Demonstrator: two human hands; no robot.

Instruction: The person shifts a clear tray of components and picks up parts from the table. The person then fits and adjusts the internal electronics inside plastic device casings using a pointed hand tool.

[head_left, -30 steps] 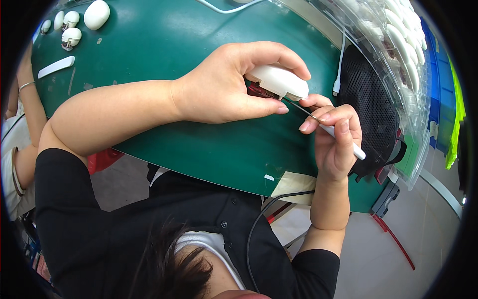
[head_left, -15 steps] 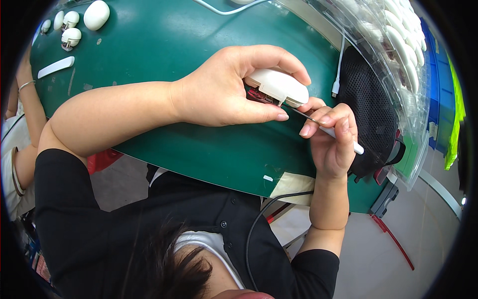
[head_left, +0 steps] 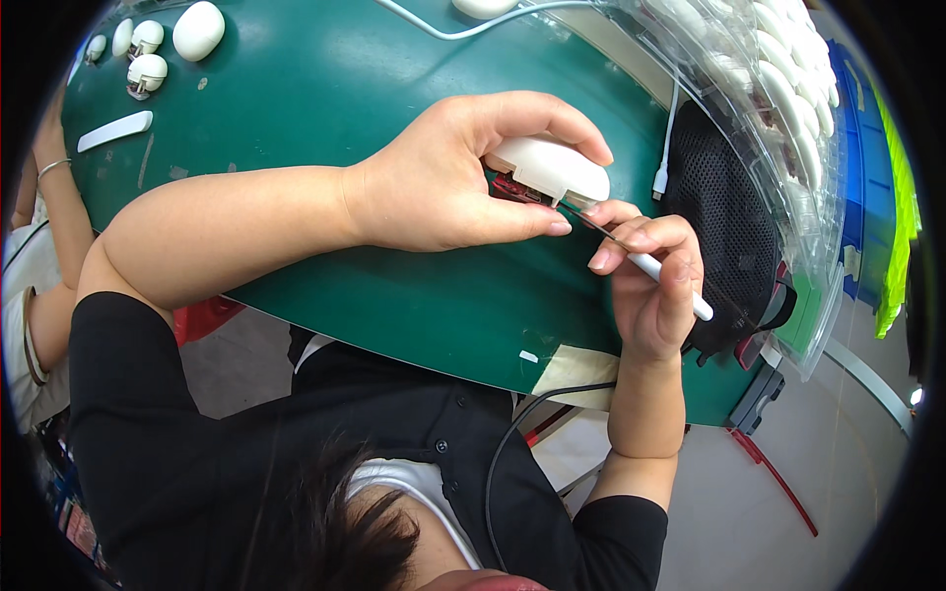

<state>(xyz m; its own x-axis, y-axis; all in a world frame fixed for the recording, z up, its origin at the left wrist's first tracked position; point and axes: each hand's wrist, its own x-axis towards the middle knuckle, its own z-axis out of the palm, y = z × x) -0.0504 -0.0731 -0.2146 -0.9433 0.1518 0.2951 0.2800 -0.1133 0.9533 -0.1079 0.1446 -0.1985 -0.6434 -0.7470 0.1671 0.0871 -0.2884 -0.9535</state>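
Note:
My left hand (head_left: 434, 182) is wrapped round what looks like a white computer mouse (head_left: 552, 169), holding it above the green table. Dark red inner parts (head_left: 514, 189) show along the casing's open side, next to my left thumb. My right hand (head_left: 655, 271) pinches a slim tool with a white handle (head_left: 680, 287) and a thin metal shaft. The shaft's tip meets the lower edge of the white casing, close to my left thumb tip. Whether the tip is inside the gap cannot be made out. My right fingertips lie close beside the casing's right end.
Several rounded white pieces (head_left: 199, 32) and a white strip (head_left: 115, 130) lie on the green table (head_left: 325, 89) at far left. On the right are a black mesh pouch (head_left: 724, 187), a white cable (head_left: 666, 148) and clear trays of white shells (head_left: 788, 98). Another person's arm (head_left: 64, 197) is at left.
Both hands keep nearly the same pose on the casing and the tool. The tool's handle and my right hand have shifted very slightly left and down.

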